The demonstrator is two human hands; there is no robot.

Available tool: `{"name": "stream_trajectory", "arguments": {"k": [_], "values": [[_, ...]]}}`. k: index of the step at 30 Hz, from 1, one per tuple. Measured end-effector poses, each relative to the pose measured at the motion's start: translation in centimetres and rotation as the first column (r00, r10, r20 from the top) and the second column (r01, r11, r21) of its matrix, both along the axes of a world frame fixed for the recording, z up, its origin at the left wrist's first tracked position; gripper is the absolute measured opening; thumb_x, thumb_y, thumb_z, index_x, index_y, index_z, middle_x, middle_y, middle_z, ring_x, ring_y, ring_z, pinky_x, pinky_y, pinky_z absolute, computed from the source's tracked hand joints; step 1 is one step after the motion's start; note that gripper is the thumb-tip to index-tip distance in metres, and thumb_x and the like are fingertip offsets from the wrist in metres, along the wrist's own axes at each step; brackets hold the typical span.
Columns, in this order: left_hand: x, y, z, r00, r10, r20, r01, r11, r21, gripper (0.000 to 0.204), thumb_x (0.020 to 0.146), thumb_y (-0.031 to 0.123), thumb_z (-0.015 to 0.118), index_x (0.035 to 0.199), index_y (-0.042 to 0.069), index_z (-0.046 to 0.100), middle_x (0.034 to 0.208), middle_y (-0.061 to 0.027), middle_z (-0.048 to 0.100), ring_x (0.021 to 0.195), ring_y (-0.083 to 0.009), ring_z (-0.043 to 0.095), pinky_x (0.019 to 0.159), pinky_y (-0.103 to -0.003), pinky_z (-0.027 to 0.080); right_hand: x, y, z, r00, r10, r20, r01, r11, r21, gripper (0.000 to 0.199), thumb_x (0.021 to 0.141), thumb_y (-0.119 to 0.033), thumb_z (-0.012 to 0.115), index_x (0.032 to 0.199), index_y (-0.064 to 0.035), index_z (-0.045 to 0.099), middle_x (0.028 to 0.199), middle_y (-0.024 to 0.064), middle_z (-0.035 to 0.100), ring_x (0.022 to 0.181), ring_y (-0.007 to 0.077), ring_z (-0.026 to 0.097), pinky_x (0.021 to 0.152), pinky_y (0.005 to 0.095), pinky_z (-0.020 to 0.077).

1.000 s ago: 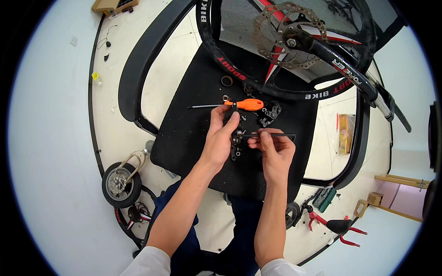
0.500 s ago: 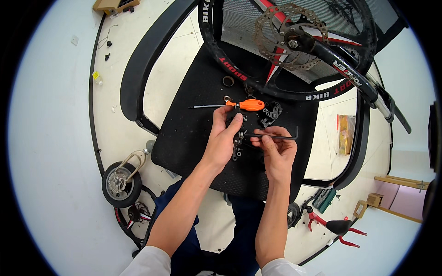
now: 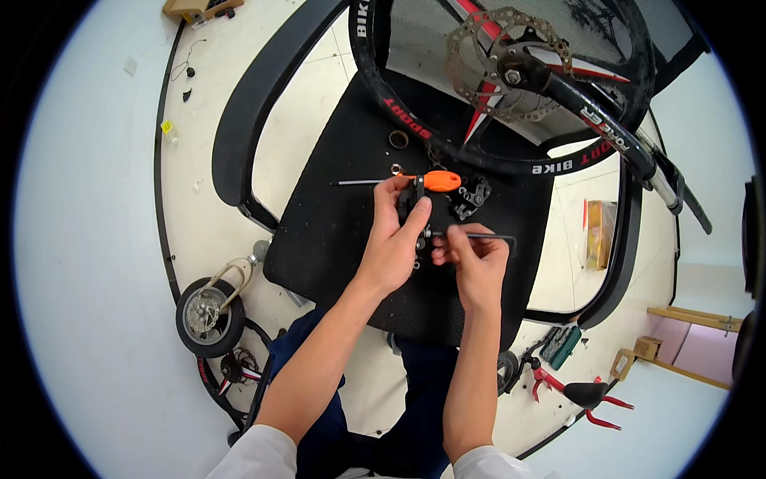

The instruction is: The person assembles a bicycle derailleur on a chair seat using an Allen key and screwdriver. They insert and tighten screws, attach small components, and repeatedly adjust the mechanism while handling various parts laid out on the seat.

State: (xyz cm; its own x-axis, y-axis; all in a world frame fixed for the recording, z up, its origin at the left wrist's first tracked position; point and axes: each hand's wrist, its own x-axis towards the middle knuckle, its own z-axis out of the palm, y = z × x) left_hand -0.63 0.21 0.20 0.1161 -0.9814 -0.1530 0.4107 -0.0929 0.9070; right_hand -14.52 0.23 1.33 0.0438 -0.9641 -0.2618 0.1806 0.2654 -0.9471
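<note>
My left hand [image 3: 389, 249] is closed around a small black metal bike part [image 3: 408, 198], mostly hidden by the fingers. In my right hand [image 3: 481, 267] is a black L-shaped hex key [image 3: 499, 236], pinched along its long arm with the short bent end to the right. The key's other end points at a small bolt [image 3: 427, 233] on the part's right side; whether it is seated I cannot tell. Just beyond my left fingers, a screwdriver with an orange handle [image 3: 441, 182] lies on the black chair seat [image 3: 319, 231]. Another black metal bike part [image 3: 473, 199] rests right of it.
A bike wheel [image 3: 487, 164] with a disc rotor [image 3: 479, 92] and black fork [image 3: 590, 112] leans across the chair's far side. Armrests [image 3: 235, 152] flank the seat. A metal ring [image 3: 398, 139] and a nut [image 3: 396, 169] lie there. A small wheel [image 3: 209, 318] stands on the floor left.
My left hand has shifted slightly right and tilted the black part, so more of it shows. My right hand has moved a little left along the hex key, its fingers changing position.
</note>
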Motion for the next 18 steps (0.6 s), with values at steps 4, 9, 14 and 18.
{"name": "stream_trajectory", "arguments": {"k": [4, 9, 14, 18], "values": [[0.3, -0.2, 0.0, 0.995, 0.013, -0.097, -0.006, 0.997, 0.072, 0.041, 0.1, 0.02, 0.055, 0.13, 0.0, 0.035, 0.118, -0.0096, 0.046, 0.107, -0.013, 0.046, 0.095, -0.027, 0.039, -0.3, -0.3, 0.2, 0.998, -0.049, 0.039, 0.053, 0.995, -0.09, 0.014, 0.085, 0.0, 0.069, 0.096, 0.0069, 0.065, 0.079, 0.0164, 0.069, 0.066, 0.0208, 0.067, 0.064, 0.03, 0.0559], [0.2, 0.2, 0.1, 0.986, -0.007, -0.167, 0.023, 0.995, 0.095, 0.042, 0.1, 0.023, 0.054, 0.13, 0.0, 0.036, 0.121, -0.0105, 0.046, 0.114, -0.0139, 0.044, 0.099, -0.028, 0.036, -1.3, 0.3, 0.2, 0.986, -0.016, 0.163, 0.025, 0.998, -0.053, 0.015, 0.085, 0.002, 0.067, 0.098, 0.0088, 0.065, 0.085, 0.0187, 0.069, 0.073, 0.0222, 0.069, 0.069, 0.0315, 0.0581], [0.2, -0.3, 0.1, 0.991, -0.03, -0.129, 0.041, 0.995, 0.089, 0.043, 0.1, 0.023, 0.054, 0.132, 0.0, 0.036, 0.126, -0.0126, 0.043, 0.117, -0.0149, 0.04, 0.102, -0.029, 0.033, -0.7, 0.1, 0.6, 0.993, 0.034, 0.114, -0.029, 0.998, -0.049, 0.016, 0.086, -0.003, 0.066, 0.097, 0.0078, 0.064, 0.08, 0.0168, 0.068, 0.068, 0.0213, 0.067, 0.065, 0.0313, 0.0565], [0.2, -0.1, 0.3, 0.989, -0.02, -0.148, 0.036, 0.994, 0.106, 0.043, 0.1, 0.023, 0.054, 0.131, 0.0, 0.036, 0.127, -0.0131, 0.042, 0.116, -0.0149, 0.041, 0.101, -0.029, 0.034, -0.6, 0.2, 0.6, 0.99, 0.048, 0.135, -0.043, 0.998, -0.046, 0.014, 0.088, -0.001, 0.064, 0.097, 0.0086, 0.064, 0.08, 0.017, 0.068, 0.067, 0.0208, 0.068, 0.064, 0.0311, 0.0584]]}}
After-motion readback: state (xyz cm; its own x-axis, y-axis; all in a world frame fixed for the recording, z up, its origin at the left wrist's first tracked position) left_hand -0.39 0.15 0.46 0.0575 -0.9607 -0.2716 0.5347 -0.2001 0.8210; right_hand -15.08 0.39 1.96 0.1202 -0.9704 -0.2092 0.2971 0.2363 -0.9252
